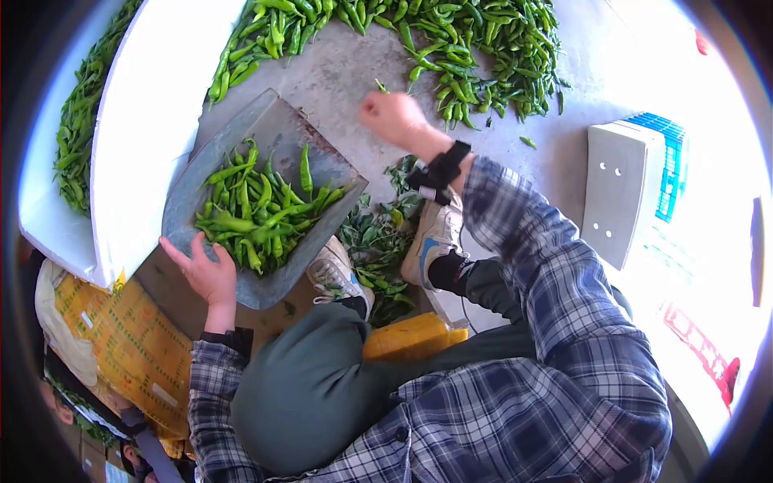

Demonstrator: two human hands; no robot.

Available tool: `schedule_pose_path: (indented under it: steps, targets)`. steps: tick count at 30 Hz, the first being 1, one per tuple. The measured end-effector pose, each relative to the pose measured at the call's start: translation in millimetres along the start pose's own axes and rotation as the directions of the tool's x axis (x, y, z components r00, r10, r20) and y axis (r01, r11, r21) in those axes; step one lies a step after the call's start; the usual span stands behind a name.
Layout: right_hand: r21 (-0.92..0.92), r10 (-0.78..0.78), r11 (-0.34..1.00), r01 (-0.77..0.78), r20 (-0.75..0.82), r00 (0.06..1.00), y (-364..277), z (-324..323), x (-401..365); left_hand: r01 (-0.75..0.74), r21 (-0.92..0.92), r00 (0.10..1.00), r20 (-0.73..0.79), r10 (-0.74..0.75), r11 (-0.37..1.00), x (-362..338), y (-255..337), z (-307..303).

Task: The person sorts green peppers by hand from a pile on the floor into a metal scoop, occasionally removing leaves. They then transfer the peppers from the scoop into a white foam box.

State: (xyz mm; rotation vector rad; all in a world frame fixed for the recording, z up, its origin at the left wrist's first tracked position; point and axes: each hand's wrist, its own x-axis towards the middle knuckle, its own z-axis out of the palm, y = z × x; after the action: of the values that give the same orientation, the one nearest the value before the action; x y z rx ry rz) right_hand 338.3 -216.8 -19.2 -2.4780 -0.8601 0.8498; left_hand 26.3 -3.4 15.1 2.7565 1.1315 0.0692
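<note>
A grey metal scoop (338,157) with a worn edge holds a heap of long green chili peppers (258,209). Beside its lower left rim is my left hand (211,278), fingers spread and fingertips close to the peppers. Above the floor to the right of the scoop, my right hand (394,119) is closed, slightly blurred. A green chili pepper (381,85) pokes out past its fingers. The far floor carries a wide pile of loose green peppers (499,48), curving from behind the scoop to the right.
A white foam box (153,121) with peppers stands at left. Plucked leaves and stems (378,233) lie between my shoes (435,241). A yellow bundle (411,336) sits under my legs, a yellow printed sack (137,346) lower left. At right stands a white and blue crate (624,185). Another person's sleeve shows lower left.
</note>
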Motion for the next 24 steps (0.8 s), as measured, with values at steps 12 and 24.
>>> schedule_pose_path:
  steps: [12, 24]
  targets:
    - [-0.145, -0.123, 0.975, 0.168, 0.279, 0.952, -1.2, 5.5, -1.2, 0.019, -0.028, 1.0, 0.02, -0.019, 0.999, 1.0, 1.8, -0.9]
    - [0.118, -0.336, 0.933, 0.34, 0.621, 0.708, 64.1, 37.8, -61.2, -0.025, -0.063, 1.0, -0.006, 0.025, 0.998, 0.5, 3.5, -0.8]
